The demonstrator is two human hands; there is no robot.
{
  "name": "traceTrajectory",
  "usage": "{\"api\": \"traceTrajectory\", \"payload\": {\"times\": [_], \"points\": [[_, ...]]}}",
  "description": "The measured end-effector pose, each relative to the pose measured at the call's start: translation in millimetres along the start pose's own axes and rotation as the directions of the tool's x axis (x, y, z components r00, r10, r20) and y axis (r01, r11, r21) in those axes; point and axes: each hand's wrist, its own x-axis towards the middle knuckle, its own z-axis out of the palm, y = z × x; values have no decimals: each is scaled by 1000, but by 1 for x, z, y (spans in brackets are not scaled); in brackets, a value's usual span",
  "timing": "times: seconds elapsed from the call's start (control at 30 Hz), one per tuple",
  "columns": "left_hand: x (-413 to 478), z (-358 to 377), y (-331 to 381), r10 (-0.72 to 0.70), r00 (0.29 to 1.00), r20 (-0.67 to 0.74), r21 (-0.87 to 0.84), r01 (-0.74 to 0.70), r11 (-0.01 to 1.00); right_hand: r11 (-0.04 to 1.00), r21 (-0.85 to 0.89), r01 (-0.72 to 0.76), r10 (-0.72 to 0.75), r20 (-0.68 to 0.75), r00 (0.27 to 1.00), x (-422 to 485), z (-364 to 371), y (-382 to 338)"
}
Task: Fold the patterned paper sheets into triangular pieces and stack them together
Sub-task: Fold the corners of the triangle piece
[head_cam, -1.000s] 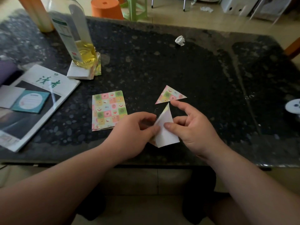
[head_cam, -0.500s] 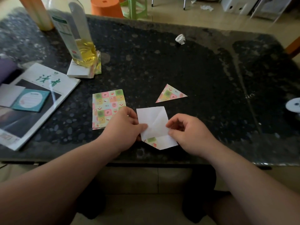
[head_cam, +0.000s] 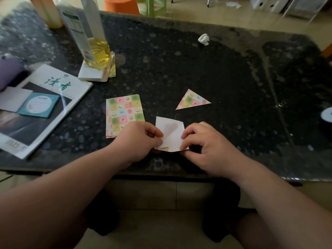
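One white-backed patterned paper sheet (head_cam: 169,133) lies white side up at the near edge of the dark speckled stone table (head_cam: 215,69), between both hands. It is roughly square with a slightly curled top edge. A thin strip of its green-and-pink print shows along the bottom edge, where the near part is turned up.

The left hand (head_cam: 138,139) has curled fingers, with thumb and fingertips pinching the sheet's left edge. The right hand (head_cam: 206,146) is also curled, its fingertips pinching the right edge low down and its thumb at the bottom right corner. Both wrists hang over the table's near rim.

Just left of the sheet, partly under the left hand, sits a flat stack of checked pastel paper sheets (head_cam: 124,114), pattern up. Beyond the sheet and apart from it lies one folded pastel paper triangle (head_cam: 191,100), flat, apex pointing away.

Further out:
- A crumpled white paper ball (head_cam: 203,39) sits toward the far side of the table.
- A clear plastic bottle of yellow oil (head_cam: 93,42) stands far left on a white paper pad (head_cam: 91,74).
- A white-covered magazine with green characters (head_cam: 45,105) lies at the left edge, with a teal card (head_cam: 38,105) on top of it.
- A white round disc (head_cam: 327,114) is cut off at the right edge.
- An orange plastic stool (head_cam: 120,4) stands on the floor behind the table.
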Motion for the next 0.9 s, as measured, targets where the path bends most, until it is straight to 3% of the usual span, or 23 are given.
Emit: {"api": "traceTrajectory", "payload": {"times": [0.17,0.37,0.47,0.57,0.67,0.9], "points": [[-5,-8,0,81,983,164,365,-136,921,993,-7,-118,119,97,988,3,4,-1],[-21,-11,-4,150,950,275,543,-282,791,976,15,-219,214,159,964,4,3,-3],[-25,-3,-10,232,940,252,626,-341,701,974,25,-226,219,158,963,7,5,-5],[-23,2,-14,277,941,197,602,-339,723,975,20,-221,215,163,963,10,7,-5],[-19,2,-17,232,959,160,519,-282,807,973,71,-221,210,133,969,13,7,-4],[-12,5,-19,174,983,59,459,-182,870,903,233,-361,364,34,931,22,10,-3]]}}
